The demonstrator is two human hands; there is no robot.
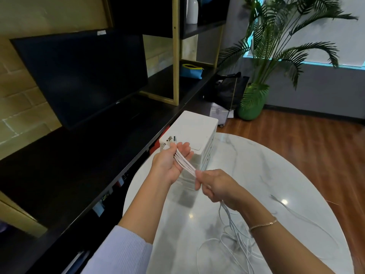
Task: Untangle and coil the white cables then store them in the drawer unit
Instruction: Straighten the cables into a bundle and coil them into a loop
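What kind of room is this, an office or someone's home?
Probably an office or lounge corner: a dark monitor on black shelving, a round marble table, and a potted palm by the window.

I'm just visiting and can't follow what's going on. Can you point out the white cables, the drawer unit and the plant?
white cables (184,162): head view, on the straight bundle stretched between both hands.
drawer unit (195,125): head view, on its flat white top.
plant (254,97): head view, on its green pot.

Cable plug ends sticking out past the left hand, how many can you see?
3, perhaps more hidden. The metal cable plug ends fan out just beyond the left hand, above its thumb, in front of the white plastic drawer unit. A separate one lies on the round marble table.
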